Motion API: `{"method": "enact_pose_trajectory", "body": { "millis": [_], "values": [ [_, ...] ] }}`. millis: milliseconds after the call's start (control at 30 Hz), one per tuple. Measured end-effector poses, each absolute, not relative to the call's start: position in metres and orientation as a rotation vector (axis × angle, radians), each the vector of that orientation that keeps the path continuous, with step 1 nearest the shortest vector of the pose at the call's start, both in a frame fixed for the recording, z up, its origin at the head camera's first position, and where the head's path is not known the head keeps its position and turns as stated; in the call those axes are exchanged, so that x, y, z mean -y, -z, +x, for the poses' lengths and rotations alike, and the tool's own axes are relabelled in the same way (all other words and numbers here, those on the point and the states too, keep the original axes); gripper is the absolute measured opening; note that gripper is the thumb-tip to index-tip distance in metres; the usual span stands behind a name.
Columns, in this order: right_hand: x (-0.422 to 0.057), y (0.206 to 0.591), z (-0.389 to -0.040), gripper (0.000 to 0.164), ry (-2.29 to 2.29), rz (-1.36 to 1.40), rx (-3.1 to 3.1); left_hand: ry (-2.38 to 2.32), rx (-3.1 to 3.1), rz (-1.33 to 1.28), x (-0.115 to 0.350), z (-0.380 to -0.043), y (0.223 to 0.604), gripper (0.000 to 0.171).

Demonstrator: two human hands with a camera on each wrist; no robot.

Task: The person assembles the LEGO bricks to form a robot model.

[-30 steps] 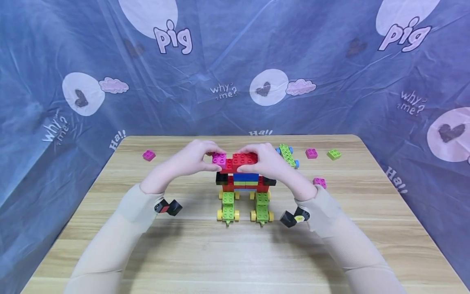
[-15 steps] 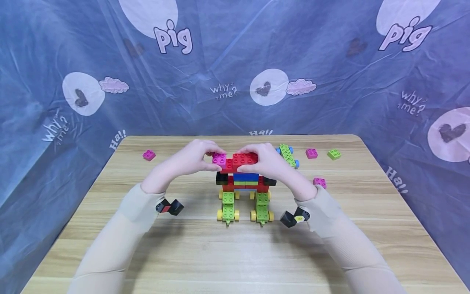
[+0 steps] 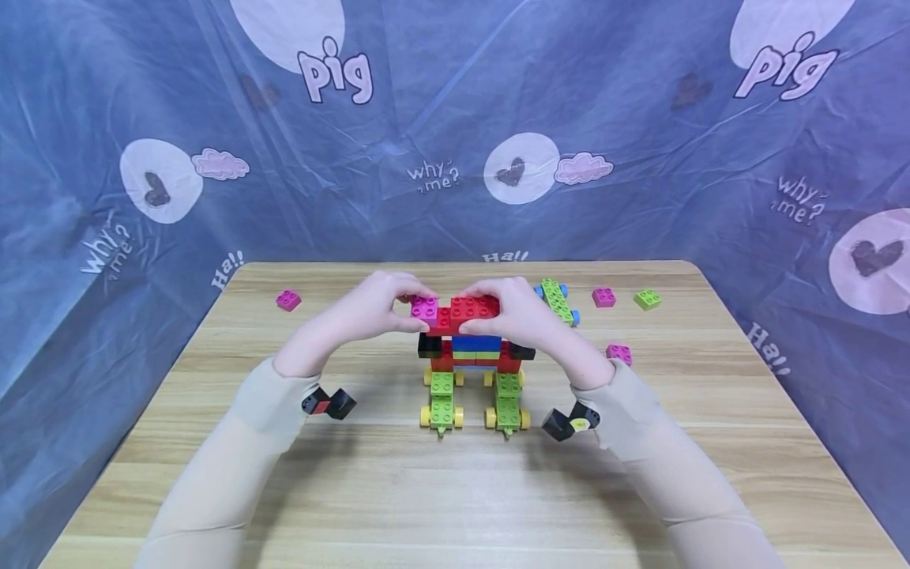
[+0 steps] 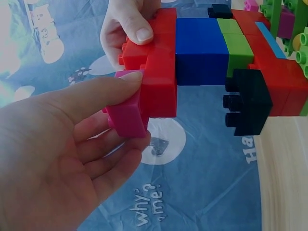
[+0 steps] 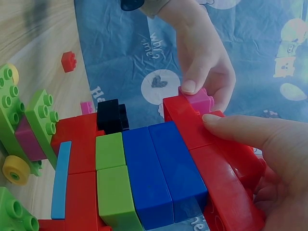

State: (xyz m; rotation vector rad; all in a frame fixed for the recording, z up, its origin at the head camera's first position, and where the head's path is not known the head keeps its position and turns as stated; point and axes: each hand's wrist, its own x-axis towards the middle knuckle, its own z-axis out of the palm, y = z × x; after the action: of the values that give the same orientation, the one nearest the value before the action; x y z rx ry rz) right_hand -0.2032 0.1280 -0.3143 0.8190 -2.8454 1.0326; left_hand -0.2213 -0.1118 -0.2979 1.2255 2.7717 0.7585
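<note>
A toy-brick build stands upright mid-table. Its two green wheeled bases (image 3: pixel 441 407) have yellow wheels. Above them come red, lime and blue bricks (image 3: pixel 476 343), with a black brick (image 3: pixel 430 346) jutting out on each side. At the top left end, my left hand (image 3: pixel 391 302) pinches a pink brick (image 4: pixel 129 113) between thumb and fingers; it sits against the red top row (image 4: pixel 161 67). Thumb in front and fingers behind, my right hand (image 3: pixel 508 308) grips the red brick (image 3: pixel 472 306) on the top right. Part of the right black brick is hidden by the right wrist.
Behind the right forearm lies a green wheeled base (image 3: pixel 556 300) with blue wheels. Loose pink bricks (image 3: pixel 603 297) and a lime brick (image 3: pixel 647 299) lie at the right; another pink brick (image 3: pixel 288 300) lies far left. A blue printed curtain (image 3: pixel 455 213) rises behind the table (image 3: pixel 455 490).
The left wrist and forearm have shifted very slightly to the right. Both hands keep the same hold, and the build stays where it was.
</note>
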Motion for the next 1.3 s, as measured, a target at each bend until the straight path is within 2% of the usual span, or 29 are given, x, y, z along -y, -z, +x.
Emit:
{"method": "enact_pose_trajectory", "body": {
  "millis": [800, 1133, 1300],
  "values": [
    [-0.128, 0.313, -0.201, 0.046, -1.018, 0.825, 2.847, -0.763, -2.769, 1.266, 0.115, -0.219, 0.305, 0.044],
    [-0.128, 0.313, -0.202, 0.046, -1.015, 0.834, 2.842, -0.849, -2.770, 1.371, 0.122, -0.221, 0.313, 0.055],
    [-0.128, 0.313, -0.203, 0.045, -1.024, 0.830, 2.851, -0.881, -2.760, 1.409, 0.128, -0.222, 0.315, 0.054]
  ]
}}
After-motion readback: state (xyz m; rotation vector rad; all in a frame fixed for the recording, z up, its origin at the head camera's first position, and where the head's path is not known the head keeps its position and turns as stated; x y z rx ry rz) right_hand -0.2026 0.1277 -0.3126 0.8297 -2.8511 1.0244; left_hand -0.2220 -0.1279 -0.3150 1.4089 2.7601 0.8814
